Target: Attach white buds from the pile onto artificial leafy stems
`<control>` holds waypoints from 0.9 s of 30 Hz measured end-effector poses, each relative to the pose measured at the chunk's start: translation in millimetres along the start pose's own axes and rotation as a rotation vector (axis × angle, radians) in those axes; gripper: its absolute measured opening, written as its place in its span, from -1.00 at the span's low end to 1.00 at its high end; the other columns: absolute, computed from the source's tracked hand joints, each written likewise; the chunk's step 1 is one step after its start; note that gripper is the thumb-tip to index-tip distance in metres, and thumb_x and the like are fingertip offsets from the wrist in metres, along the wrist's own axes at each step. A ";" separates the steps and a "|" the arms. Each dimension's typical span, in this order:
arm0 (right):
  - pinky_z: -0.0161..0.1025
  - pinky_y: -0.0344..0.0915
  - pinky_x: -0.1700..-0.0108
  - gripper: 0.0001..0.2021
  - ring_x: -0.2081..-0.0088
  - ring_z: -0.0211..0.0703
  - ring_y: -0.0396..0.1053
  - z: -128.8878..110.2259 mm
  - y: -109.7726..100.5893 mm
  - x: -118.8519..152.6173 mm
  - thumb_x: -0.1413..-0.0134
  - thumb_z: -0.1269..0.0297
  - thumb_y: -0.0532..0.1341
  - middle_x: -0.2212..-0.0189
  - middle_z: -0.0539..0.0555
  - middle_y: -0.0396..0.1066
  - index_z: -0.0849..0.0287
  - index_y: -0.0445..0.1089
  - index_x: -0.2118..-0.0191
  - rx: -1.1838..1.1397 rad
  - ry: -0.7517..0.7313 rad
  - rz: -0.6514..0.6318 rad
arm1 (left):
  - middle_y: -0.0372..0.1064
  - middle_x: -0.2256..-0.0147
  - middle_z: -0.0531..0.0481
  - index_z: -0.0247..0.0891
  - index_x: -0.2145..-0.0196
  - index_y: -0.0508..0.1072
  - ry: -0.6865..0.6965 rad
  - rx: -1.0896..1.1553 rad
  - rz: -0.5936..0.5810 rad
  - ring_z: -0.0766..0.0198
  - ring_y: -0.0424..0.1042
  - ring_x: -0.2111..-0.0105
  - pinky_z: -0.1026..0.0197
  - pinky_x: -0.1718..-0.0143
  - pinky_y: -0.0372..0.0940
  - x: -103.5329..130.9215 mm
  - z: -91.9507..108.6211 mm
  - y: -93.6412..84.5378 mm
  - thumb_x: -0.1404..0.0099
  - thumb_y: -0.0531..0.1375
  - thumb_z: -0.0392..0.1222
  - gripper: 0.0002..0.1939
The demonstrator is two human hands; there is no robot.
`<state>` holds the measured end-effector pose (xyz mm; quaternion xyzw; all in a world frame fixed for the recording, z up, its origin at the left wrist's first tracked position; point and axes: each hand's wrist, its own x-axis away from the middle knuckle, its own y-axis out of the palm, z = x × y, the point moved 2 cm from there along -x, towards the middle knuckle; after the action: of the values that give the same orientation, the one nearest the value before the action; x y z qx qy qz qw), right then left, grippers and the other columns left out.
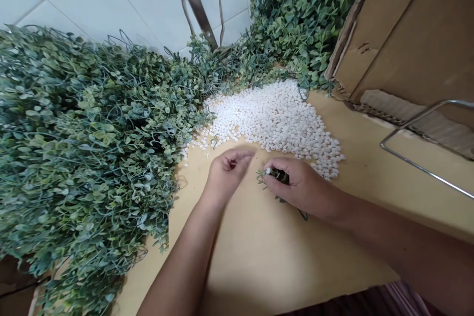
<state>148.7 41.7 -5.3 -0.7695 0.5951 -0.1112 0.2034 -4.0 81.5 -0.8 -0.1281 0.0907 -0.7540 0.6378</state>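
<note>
My right hand (296, 182) is closed around a short, dark cylinder (279, 176) with a small white piece at its end. Green plastic sprigs (260, 177) stick out by its fingertips, and a bit of green stem shows below the palm. Just to the left, my left hand (231, 165) is held in a pinch with the fingertips blurred; whatever sits between them is too small to make out. The two hands are close but apart, above the yellowish tabletop (252, 256). Beyond them spreads a pile of small white pieces (274, 113).
Artificial green foliage (92, 143) heaps along the left, with more foliage (303, 19) at the back. A cardboard box (411, 34) stands at the right, near a bent metal wire (422, 168). A metal strip (196, 5) with a cord leans by the white tiled wall (122, 0).
</note>
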 end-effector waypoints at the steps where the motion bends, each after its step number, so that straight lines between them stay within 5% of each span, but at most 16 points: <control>1: -0.32 0.07 0.45 -0.88 0.49 -0.27 0.17 0.6 0.0 -0.4 0.05 0.38 0.08 0.60 -0.04 0.19 0.18 0.18 0.55 -0.002 0.006 0.005 | 0.41 0.45 -0.01 -0.27 0.33 0.54 0.064 -0.114 0.102 0.34 0.33 0.49 0.27 0.41 0.23 -8.0 -1.7 -2.6 -0.08 0.23 -0.17 -0.81; 3: -0.31 0.09 0.43 -0.90 0.48 -0.26 0.17 1.0 -0.7 -1.4 0.08 0.39 0.08 0.59 -0.04 0.20 0.18 0.19 0.55 0.003 0.009 0.022 | 0.42 0.39 -0.04 -0.22 0.28 0.55 0.179 -0.393 0.212 0.26 0.36 0.40 0.23 0.34 0.24 -22.4 -2.0 -2.5 -0.11 0.20 -0.20 -0.79; 7: -0.31 0.05 0.47 -0.87 0.52 -0.29 0.11 0.7 -3.2 -3.5 0.05 0.35 0.05 0.62 -0.06 0.13 0.17 0.18 0.56 -0.002 0.045 0.043 | 0.44 0.37 -0.10 -0.19 0.34 0.55 0.266 -0.843 0.150 0.14 0.39 0.31 0.18 0.32 0.21 -39.3 4.7 9.5 -0.15 0.14 -0.30 -0.81; 10: -0.31 0.00 0.51 -0.85 0.56 -0.30 0.07 0.2 -5.0 -3.9 0.03 0.33 0.03 0.65 -0.08 0.09 0.16 0.14 0.57 0.003 0.095 0.044 | 0.45 0.36 -0.12 -0.21 0.39 0.54 0.289 -0.949 0.140 0.11 0.40 0.31 0.17 0.34 0.19 -41.2 8.6 10.7 -0.18 0.09 -0.33 -0.79; 13: -0.30 -0.02 0.51 -0.83 0.55 -0.29 0.08 -1.0 -6.4 -3.6 0.02 0.32 0.03 0.65 -0.07 0.11 0.15 0.13 0.58 0.034 0.119 0.036 | 0.47 0.36 -0.09 -0.21 0.44 0.52 0.268 -0.803 0.172 0.16 0.40 0.33 0.19 0.32 0.20 -37.4 7.6 2.5 -0.16 0.12 -0.31 -0.83; 16: -0.30 0.00 0.50 -0.84 0.55 -0.28 0.09 -1.6 -6.7 -3.0 0.00 0.30 0.03 0.64 -0.06 0.14 0.16 0.15 0.56 0.020 0.143 0.030 | 0.46 0.45 -0.01 -0.23 0.44 0.50 0.166 -0.431 0.196 0.27 0.38 0.46 0.24 0.38 0.22 -26.8 4.4 -4.8 -0.12 0.17 -0.26 -0.91; 21: -0.31 -0.01 0.54 -0.85 0.58 -0.30 0.07 -1.2 -4.4 -2.8 0.02 0.29 0.02 0.66 -0.07 0.11 0.16 0.18 0.54 -0.041 0.163 0.020 | 0.44 0.53 0.05 -0.30 0.48 0.46 -0.016 0.168 0.066 0.40 0.37 0.56 0.33 0.48 0.26 3.8 1.9 3.7 0.00 0.29 -0.21 -0.88; 27: -0.31 0.08 0.49 -0.84 0.54 -0.28 0.13 -1.5 -2.5 -4.6 0.04 0.26 0.04 0.62 -0.04 0.18 0.20 0.26 0.51 -0.058 0.122 0.001 | 0.43 0.60 0.09 -0.31 0.51 0.51 -0.113 0.353 -0.005 0.45 0.36 0.57 0.38 0.46 0.29 20.5 3.9 9.3 0.19 0.41 -0.22 -0.77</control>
<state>149.1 46.4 -2.5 -0.7665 0.6098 -0.1403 0.1445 2.9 59.9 1.8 -0.0565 -0.0791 -0.7514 0.6526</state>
